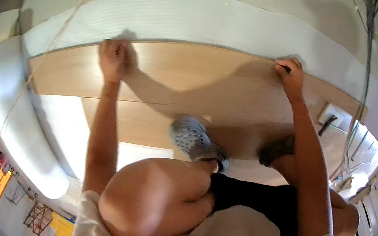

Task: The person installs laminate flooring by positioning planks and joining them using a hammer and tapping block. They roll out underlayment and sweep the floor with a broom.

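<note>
My left hand [113, 60] and my right hand [290, 77] are closed on the far edge of the long, flat, light-brown wooden board [186, 70], which lies just beyond my grey, dark-spotted shoe [191, 136], and I judge that it could twist and slip if one hand pulls more strongly.

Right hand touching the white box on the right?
No, the right hand is at the far edge of the wooden board, clearly apart from the white box.
</note>
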The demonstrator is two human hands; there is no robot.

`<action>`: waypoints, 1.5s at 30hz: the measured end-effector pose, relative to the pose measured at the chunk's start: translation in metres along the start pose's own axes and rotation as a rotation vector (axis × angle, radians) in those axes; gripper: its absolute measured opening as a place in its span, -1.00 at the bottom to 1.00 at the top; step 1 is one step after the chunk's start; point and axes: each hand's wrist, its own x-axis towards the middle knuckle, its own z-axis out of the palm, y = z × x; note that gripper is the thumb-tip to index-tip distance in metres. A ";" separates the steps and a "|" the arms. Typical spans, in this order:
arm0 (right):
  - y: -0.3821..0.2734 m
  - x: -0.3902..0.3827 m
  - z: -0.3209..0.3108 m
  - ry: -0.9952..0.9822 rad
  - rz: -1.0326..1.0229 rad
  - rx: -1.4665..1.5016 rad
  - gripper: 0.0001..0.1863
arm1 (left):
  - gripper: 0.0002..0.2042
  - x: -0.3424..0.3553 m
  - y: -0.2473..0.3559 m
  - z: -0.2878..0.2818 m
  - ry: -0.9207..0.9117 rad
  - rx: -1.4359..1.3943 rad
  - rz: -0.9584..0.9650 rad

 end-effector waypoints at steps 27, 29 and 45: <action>-0.037 -0.015 0.018 0.076 0.002 0.118 -0.86 | -0.88 -0.011 -0.032 -0.048 0.130 0.094 0.122; -0.035 -0.020 0.020 0.046 0.054 0.065 -0.88 | -0.84 -0.018 -0.038 -0.051 0.049 0.084 0.067; -0.010 -0.016 0.030 0.044 0.015 0.032 -0.91 | -0.87 -0.018 -0.036 -0.015 -0.016 0.056 0.104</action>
